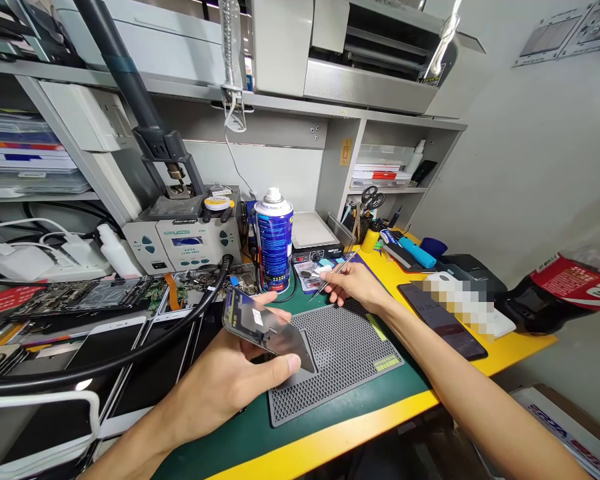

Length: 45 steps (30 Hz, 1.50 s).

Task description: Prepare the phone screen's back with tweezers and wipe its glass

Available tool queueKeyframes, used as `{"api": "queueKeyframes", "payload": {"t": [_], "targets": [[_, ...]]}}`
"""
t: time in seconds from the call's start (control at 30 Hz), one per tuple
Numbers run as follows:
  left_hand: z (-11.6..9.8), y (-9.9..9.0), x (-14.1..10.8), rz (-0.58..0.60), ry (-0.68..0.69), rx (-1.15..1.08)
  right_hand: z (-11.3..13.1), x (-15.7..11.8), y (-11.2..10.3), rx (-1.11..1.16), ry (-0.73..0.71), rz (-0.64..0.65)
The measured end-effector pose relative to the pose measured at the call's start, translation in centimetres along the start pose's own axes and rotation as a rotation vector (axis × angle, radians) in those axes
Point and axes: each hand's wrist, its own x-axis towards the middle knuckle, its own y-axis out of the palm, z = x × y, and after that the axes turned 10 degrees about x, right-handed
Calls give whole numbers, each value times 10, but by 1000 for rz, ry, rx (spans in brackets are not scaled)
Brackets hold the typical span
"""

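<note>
In my left hand (233, 373) a phone screen (267, 327) is gripped by its edges, thumb over the near end and fingers behind. It is tilted, with its dark back and a small white label facing up. My right hand (357, 285) pinches thin metal tweezers (317, 292), tips pointing down and left. They are just beyond the grey honeycomb pad (350, 360), beside a small tray of bits (307, 275). The phone screen hangs over the pad's left part, apart from the tweezers.
A blue spray can (274, 243) stands behind my left hand. A thick black hose (180, 333) crosses several phones on the left, before a soldering station (190, 240). At right lie a dark phone (443, 320) and a cola bottle (555, 290). The yellow table edge (330, 447) is near me.
</note>
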Motion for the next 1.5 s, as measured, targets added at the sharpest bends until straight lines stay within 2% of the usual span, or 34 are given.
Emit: {"api": "queueKeyframes", "payload": {"t": [0.07,0.23,0.4,0.6,0.87,1.1,1.5], "targets": [[-1,2,0,106,-98,-199,-1,0,1,0,2,-8],[-10,9,-1,273,-238,-583,3,0,-2,12,4,-15],[-17,15,-1,267,-379,-749,12,-4,-15,15,-5,-9],[-14,19,-1,217,-414,-728,12,-4,-21,1,-12,9],[-7,25,-1,220,-427,-623,7,-1,-25,-17,-35,32],[-13,27,0,195,-445,-498,2,1,-28,-27,-52,48],[-13,29,6,239,-328,-363,5,1,-25,-5,-40,39]]}}
